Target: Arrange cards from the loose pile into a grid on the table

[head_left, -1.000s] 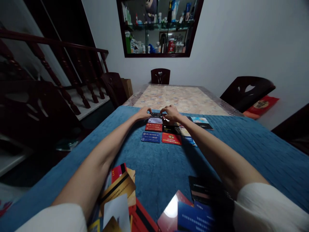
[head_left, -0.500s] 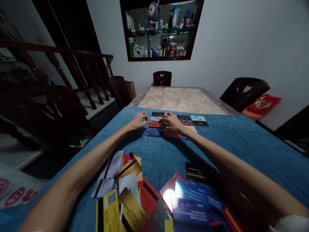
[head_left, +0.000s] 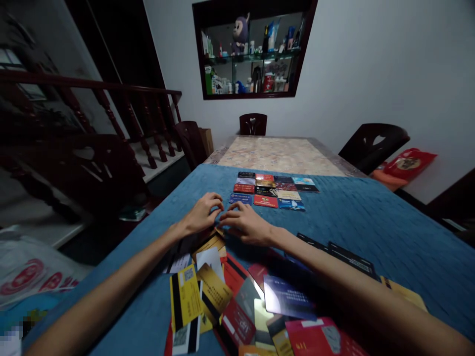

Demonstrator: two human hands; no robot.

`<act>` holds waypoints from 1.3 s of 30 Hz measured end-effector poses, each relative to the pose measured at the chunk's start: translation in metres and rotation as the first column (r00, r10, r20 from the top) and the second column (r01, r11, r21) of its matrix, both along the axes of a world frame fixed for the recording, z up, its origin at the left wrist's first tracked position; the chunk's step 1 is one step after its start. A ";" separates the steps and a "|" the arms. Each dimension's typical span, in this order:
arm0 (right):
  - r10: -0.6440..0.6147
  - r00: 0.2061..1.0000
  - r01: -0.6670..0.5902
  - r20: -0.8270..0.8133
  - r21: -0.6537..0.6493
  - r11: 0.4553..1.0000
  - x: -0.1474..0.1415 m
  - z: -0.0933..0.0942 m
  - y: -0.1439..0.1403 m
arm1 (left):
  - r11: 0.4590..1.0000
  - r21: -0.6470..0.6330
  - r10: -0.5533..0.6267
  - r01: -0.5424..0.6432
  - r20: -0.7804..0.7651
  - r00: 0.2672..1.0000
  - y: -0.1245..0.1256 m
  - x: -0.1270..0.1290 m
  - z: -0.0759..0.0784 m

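My left hand [head_left: 203, 212] hovers over the near side of the blue cloth, its fingers bent and spread, with no card showing in it. Close beside it on the right, my right hand [head_left: 245, 223] has loosely curved, parted fingers and also appears to hold nothing. Beyond both hands lie several cards in neat rows, among them a blue card [head_left: 240, 199], a red card [head_left: 265, 201] and a blue-and-white card [head_left: 291, 204]. Nearer me is a loose, overlapping pile with a yellow card [head_left: 185, 296], a gold card [head_left: 214, 292] and a purple-blue card [head_left: 287, 295]. My forearms partly cover the pile.
The blue cloth [head_left: 334, 207] covers the near part of the table; a patterned cover [head_left: 274, 151] shows at the far end. Dark chairs [head_left: 374, 143] stand around it. A white plastic bag [head_left: 33, 272] is at the left, and a red bag [head_left: 410, 165] at the right.
Both hands have drawn back from the card rows toward me, closer together. The front-row cards my right hand covered now show. The view has shifted slightly, revealing more of the near pile.
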State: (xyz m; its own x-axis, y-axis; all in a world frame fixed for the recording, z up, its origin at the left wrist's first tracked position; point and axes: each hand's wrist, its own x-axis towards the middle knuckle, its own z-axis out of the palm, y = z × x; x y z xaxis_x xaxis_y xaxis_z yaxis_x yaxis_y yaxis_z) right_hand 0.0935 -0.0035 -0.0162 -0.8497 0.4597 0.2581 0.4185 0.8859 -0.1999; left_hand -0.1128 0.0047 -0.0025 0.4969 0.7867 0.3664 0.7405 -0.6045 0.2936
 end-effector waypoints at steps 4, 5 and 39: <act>0.052 0.993 -0.050 0.105 -0.015 0.999 -0.010 -0.005 -0.016 | 0.999 0.016 0.036 -0.037 0.035 0.999 -0.019 -0.004 -0.007; 0.062 0.989 -0.060 0.131 -0.020 0.998 -0.011 -0.007 -0.018 | 0.999 0.024 0.042 -0.044 0.049 0.998 -0.022 -0.004 -0.010; -0.300 0.950 0.309 0.080 -0.124 0.943 0.025 -0.017 -0.055 | 0.992 -0.126 -0.001 -0.023 -0.188 0.982 -0.057 0.016 -0.023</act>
State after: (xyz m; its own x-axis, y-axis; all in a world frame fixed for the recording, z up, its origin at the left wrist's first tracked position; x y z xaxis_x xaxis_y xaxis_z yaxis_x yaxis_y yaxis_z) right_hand 0.1187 -0.0583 -0.0327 -0.6756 0.7257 0.1298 0.6789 0.6811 -0.2743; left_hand -0.0964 -0.0524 -0.0255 0.5382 0.8266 0.1644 0.7961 -0.5627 0.2227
